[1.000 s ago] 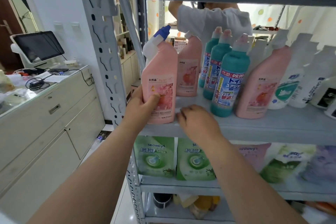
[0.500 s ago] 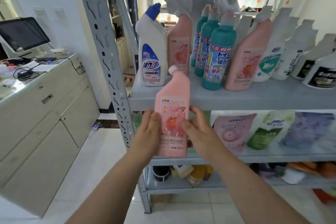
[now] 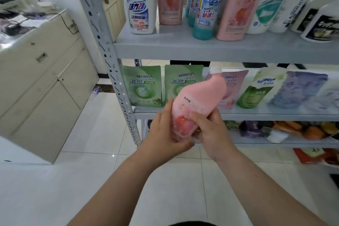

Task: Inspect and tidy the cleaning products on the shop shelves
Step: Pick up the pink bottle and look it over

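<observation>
Pink bottle (image 3: 200, 97) now tipped rightward, lower than before. Fingers of my left hand (image 3: 165, 134) and right hand (image 3: 214, 134) clamped round its base. Risk: slick plastic slips, bottle hits floor (image 3: 91, 152).

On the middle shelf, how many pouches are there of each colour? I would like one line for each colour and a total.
Green pouches: 2
Green-and-white pouch: 1
Pink pouch: 1
Purple pouch: 1
Total: 5
The pale shape at the right edge is too blurred to count.
</observation>
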`<state>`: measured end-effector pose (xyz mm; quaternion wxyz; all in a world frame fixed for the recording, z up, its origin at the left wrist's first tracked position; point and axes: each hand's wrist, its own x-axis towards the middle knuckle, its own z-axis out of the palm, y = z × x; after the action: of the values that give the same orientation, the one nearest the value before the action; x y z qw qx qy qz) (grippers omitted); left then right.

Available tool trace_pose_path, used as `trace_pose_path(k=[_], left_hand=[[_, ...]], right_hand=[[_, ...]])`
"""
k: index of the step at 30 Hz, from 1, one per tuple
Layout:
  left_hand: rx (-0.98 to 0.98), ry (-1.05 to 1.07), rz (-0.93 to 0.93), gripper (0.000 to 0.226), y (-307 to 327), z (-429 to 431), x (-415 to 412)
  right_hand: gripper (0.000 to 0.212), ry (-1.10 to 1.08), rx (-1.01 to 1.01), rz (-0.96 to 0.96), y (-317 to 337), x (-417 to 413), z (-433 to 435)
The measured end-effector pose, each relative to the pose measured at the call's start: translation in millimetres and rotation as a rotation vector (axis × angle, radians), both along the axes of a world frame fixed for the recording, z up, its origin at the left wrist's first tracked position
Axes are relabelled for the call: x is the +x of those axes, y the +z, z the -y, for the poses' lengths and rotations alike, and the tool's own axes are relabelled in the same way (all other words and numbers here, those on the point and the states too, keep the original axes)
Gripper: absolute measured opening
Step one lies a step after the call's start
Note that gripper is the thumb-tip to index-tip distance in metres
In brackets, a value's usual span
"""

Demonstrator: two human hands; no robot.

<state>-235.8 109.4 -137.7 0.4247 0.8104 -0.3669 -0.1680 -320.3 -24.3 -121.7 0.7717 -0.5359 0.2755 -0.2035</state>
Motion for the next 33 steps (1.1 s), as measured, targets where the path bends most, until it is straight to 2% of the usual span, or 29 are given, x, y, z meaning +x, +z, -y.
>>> trace_pose_path(k=[2,5,6,9,11,12,14,16,20,22,23,25,27,28,29,30,32,33], left_hand=[[-0.038,0.085,0.087,0.126,-7,19,-20],[-0.127,0.186,0.152,0.118,-16,49,-40],[-0.143,0.182,0.149,0.116,-18,57,-47],[-0.190,0.085,0.018,0.111,-14,74,-72],[-0.233,-0.025,-0.237,0.099,-12,83,-90],[-0.263,-0.045,-0.359,0.091,-12,87,-100],[-0.315,-0.028,-0.561,0.077,-12,96,-121],[-0.347,-0.009,-0.675,0.072,-14,106,-138],[-0.323,0.139,-0.557,0.039,-7,122,-160],[-0.262,0.262,-0.539,0.026,0,130,-172],[-0.251,0.315,-0.607,0.025,5,135,-179],[-0.296,0.380,-0.929,0.035,14,144,-192],[-0.343,0.350,-1.234,0.045,22,151,-204],[-0.354,0.301,-1.317,0.047,23,153,-209],[-0.365,0.253,-1.361,0.048,23,154,-212],[-0.370,0.204,-1.384,0.049,22,154,-213],[-0.325,0.091,-1.334,0.056,22,151,-211],[-0.294,0.050,-1.280,0.059,21,148,-209]], right_hand=[[0.057,0.015,-0.087,0.007,-3,-17,7],[0.046,0.081,-0.282,0.005,-2,-51,23],[0.048,0.110,-0.325,-0.014,-2,-63,32],[0.074,0.264,-0.422,-0.041,-3,-91,69],[0.082,0.322,-0.369,-0.009,-5,-106,88],[0.077,0.327,-0.332,0.000,-6,-113,96],[0.051,0.343,-0.292,-0.009,-8,-124,110],[0.026,0.305,-0.269,-0.042,-12,-132,121],[0.028,0.152,-0.153,0.003,-19,-150,136],[0.038,0.121,0.017,0.069,-22,-158,141],[0.048,0.117,0.141,0.093,-24,-160,143],[0.065,0.113,0.379,0.115,-26,-163,148],[0.056,0.155,0.424,0.103,-26,-164,153],[0.048,0.193,0.405,0.099,-23,-165,155],[0.046,0.222,0.380,0.096,-20,-166,157],[0.054,0.240,0.346,0.087,-16,-167,159],[0.078,0.222,0.252,0.059,-7,-168,161],[0.080,0.181,0.188,0.031,-4,-168,160]])
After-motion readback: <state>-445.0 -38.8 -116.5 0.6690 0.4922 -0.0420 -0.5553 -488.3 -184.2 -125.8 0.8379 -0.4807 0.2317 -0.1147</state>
